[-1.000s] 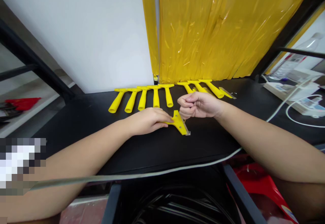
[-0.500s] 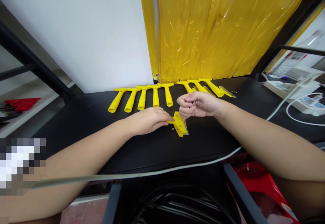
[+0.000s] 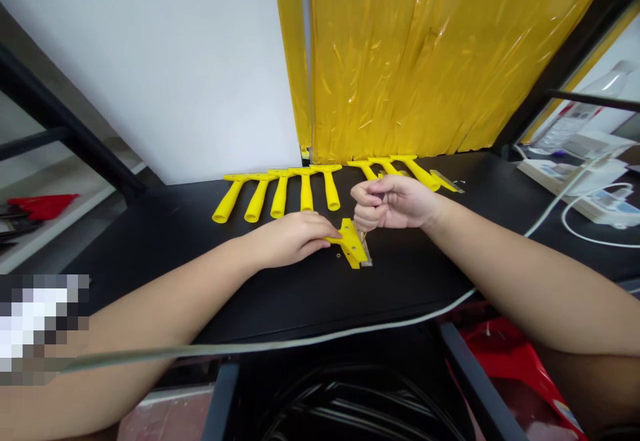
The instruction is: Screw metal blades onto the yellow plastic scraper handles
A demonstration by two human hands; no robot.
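My left hand [image 3: 295,238] is closed round the handle of a yellow scraper [image 3: 354,246], pressing it down on the black tabletop. The scraper's wide head points right, with small screws showing on it and a metal blade [image 3: 367,254] sticking out along its far edge. Just above that edge, my right hand [image 3: 387,202] is curled into a fist. Something dark shows between its fingers, but what it holds is mostly hidden. A tiny ring-shaped part [image 3: 339,255] lies beside the scraper head.
Several yellow scrapers [image 3: 280,194] stand in a row behind my hands, with more [image 3: 420,173] to the right. A loose blade piece [image 3: 447,182] lies there. A white cable [image 3: 320,338] crosses the front edge. Power strips [image 3: 590,188] and a plastic bottle [image 3: 575,111] are at right.
My right hand has shifted very slightly to the right and turned a little. The left hand and the scraper hold nearly the same place.
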